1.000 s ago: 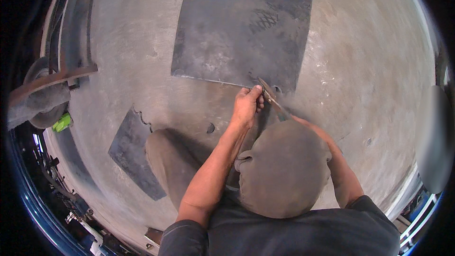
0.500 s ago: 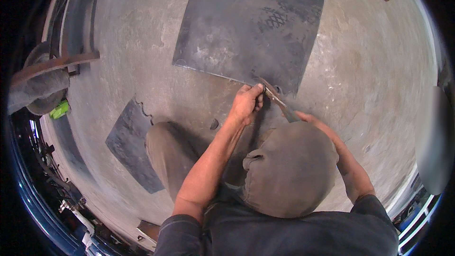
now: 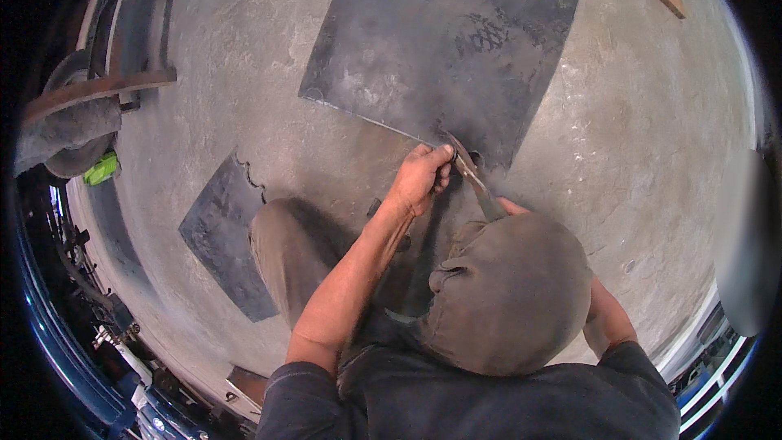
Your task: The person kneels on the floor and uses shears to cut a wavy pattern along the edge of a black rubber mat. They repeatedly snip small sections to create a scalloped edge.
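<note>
Near the centre of the frame the left hand (image 3: 419, 179) is curling its fingers, its grip narrow, and pressing on the near edge of a large dark metal sheet (image 3: 440, 49) that is lying flat on the rough grey concrete floor (image 3: 635, 155). Just right of it a slim metal cutting tool (image 3: 471, 175) is biting that edge. The right hand is sitting hidden behind a brown cloth hood (image 3: 509, 293), so its grip cannot be told. A smaller dark, jagged-edged sheet (image 3: 220, 236) is lying at left centre.

Dull, scuffed metal sheet (image 3: 440, 49); rough, perhaps concrete floor (image 3: 643, 138).
</note>
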`<state>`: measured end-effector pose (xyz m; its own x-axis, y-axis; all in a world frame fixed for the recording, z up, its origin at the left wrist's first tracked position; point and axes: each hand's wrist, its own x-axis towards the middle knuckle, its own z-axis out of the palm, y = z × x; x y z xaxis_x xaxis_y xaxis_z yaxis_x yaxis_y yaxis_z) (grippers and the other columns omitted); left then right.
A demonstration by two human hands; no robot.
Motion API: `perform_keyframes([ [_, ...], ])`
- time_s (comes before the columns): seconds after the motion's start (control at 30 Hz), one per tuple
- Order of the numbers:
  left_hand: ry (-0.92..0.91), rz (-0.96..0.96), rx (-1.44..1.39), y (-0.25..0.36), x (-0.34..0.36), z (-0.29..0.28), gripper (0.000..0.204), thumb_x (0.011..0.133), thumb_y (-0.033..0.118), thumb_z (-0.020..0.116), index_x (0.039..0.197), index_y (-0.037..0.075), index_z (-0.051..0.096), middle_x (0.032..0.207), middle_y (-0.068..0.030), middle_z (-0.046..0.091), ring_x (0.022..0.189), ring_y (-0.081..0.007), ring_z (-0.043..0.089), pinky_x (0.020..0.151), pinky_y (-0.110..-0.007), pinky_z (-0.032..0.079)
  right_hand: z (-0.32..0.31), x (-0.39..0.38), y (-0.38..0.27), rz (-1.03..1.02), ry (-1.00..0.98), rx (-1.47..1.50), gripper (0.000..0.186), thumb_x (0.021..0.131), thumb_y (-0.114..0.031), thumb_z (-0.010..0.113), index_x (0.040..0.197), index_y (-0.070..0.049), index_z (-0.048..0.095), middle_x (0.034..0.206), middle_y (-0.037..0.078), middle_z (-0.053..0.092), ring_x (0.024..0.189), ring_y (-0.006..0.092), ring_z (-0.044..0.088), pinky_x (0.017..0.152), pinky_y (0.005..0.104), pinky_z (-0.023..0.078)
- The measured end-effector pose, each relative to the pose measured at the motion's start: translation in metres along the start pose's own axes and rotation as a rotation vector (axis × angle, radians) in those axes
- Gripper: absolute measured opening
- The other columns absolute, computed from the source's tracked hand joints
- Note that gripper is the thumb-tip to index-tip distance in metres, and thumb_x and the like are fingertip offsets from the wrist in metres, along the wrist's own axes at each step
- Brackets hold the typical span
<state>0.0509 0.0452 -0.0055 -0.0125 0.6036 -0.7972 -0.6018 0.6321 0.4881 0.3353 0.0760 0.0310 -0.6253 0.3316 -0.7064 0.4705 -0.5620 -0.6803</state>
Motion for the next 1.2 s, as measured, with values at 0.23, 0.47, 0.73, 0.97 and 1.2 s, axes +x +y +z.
perform_keyframes([
  [0.23, 0.015, -0.001, -0.061, -0.002, 0.002, -0.006, 0.02, 0.097, 0.025, 0.063, 0.095, 0.009, 0.051, 0.072, -0.0005, 0.052, 0.062, -0.0116, 0.048, 0.054, -0.026, 0.036, 0.011, 0.013, -0.023, 0.106, -0.008, -0.09, 0.054, 0.105, -0.029, 0.048, 0.153, -0.004, 0.039, 0.145, 0.011, 0.052, 0.13, 0.0187, 0.051, 0.112, 0.0333, 0.037],
  [0.47, -0.011, -0.02, -0.032, 0.011, -0.004, -0.015, 0.02, 0.096, 0.024, 0.065, 0.095, 0.009, 0.052, 0.073, 0.0002, 0.052, 0.061, -0.0111, 0.047, 0.054, -0.026, 0.036, 0.042, 0.011, -0.053, 0.019, -0.005, 0.202, 0.052, 0.104, -0.026, 0.049, 0.15, -0.004, 0.043, 0.143, 0.01, 0.054, 0.127, 0.0181, 0.052, 0.11, 0.0329, 0.039],
  [0.73, 0.061, -0.023, 0.057, 0.013, -0.001, -0.023, 0.024, 0.093, 0.027, 0.068, 0.094, 0.009, 0.052, 0.075, 0.0007, 0.052, 0.063, -0.0112, 0.047, 0.057, -0.027, 0.037, 0.021, 0.021, -0.11, 0.168, -0.05, -0.224, 0.055, 0.097, -0.026, 0.059, 0.146, -0.003, 0.049, 0.137, 0.01, 0.06, 0.122, 0.0179, 0.056, 0.106, 0.0327, 0.042],
  [0.97, -0.026, -0.001, 0.074, 0.013, 0.002, -0.023, 0.024, 0.094, 0.026, 0.066, 0.098, 0.006, 0.054, 0.077, -0.0012, 0.057, 0.066, -0.0135, 0.052, 0.059, -0.028, 0.04, -0.036, 0.044, -0.081, 0.021, -0.25, -0.475, 0.062, 0.092, -0.031, 0.067, 0.145, -0.003, 0.05, 0.132, 0.009, 0.063, 0.117, 0.0178, 0.058, 0.102, 0.0332, 0.045],
  [1.2, 0.312, 0.325, -0.417, 0.059, 0.012, -0.084, 0.027, 0.101, 0.015, 0.053, 0.121, -0.003, 0.051, 0.115, -0.015, 0.061, 0.103, -0.0277, 0.062, 0.093, -0.045, 0.05, -0.005, 0.037, -0.07, 0.068, -0.186, -0.199, 0.059, 0.094, -0.029, 0.066, 0.146, -0.006, 0.05, 0.131, 0.007, 0.063, 0.117, 0.0187, 0.058, 0.102, 0.0339, 0.045],
])
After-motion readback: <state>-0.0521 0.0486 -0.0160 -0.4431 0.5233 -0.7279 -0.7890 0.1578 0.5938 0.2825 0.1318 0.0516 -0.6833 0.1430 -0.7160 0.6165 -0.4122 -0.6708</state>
